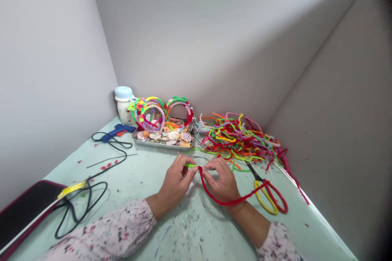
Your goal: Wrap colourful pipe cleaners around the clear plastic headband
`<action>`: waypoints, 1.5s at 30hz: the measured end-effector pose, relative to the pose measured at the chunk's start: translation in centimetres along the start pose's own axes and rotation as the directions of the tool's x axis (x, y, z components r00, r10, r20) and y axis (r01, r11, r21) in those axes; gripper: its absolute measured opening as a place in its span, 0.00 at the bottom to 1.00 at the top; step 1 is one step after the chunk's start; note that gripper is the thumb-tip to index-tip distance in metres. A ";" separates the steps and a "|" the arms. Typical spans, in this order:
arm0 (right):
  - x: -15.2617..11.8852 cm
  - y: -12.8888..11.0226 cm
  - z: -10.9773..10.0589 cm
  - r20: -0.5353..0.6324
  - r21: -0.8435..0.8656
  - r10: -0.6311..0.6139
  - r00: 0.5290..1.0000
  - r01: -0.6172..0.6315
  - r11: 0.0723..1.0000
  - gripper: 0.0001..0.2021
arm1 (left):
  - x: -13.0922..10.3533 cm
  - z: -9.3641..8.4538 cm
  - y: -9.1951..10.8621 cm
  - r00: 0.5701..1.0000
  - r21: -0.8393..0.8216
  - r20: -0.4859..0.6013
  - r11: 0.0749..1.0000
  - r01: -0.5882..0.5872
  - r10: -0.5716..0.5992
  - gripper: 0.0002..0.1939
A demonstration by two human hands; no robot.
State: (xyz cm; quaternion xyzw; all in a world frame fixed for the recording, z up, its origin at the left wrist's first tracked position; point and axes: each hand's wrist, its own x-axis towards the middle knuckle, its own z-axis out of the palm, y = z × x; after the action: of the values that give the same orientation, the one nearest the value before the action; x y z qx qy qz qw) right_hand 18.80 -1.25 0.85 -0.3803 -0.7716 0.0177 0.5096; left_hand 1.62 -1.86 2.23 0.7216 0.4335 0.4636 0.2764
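My left hand is closed, pinching a bright green pipe-cleaner-wrapped stretch of a thin hoop. A red pipe cleaner starts right beside the green, between my two hands. Its long tail loops down and lies across my right wrist, reaching toward the scissors. My right hand is closed too, its fingertips gripping the thin hoop just right of the red turns. The bare grey arc of the hoop shows behind my fingers; the rest is partly hidden by my hands.
Behind stands a metal tray of seashells with wrapped headbands. To its right lies a pipe cleaner pile. Scissors rest at right. Left are a blue glue gun, dark cord, white jar and black-faced object.
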 end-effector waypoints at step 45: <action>-0.5 0.1 0.0 0.090 0.169 0.203 0.975 -0.216 0.962 0.03 | 0.1 0.2 -0.2 0.998 -0.053 0.028 0.997 0.050 -0.049 0.08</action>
State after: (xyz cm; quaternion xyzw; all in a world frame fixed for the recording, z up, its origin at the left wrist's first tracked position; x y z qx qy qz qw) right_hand 18.91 -1.50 0.45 -0.4119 -0.7401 0.1539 0.5088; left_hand 1.72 -1.69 1.98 0.7091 0.4349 0.4584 0.3130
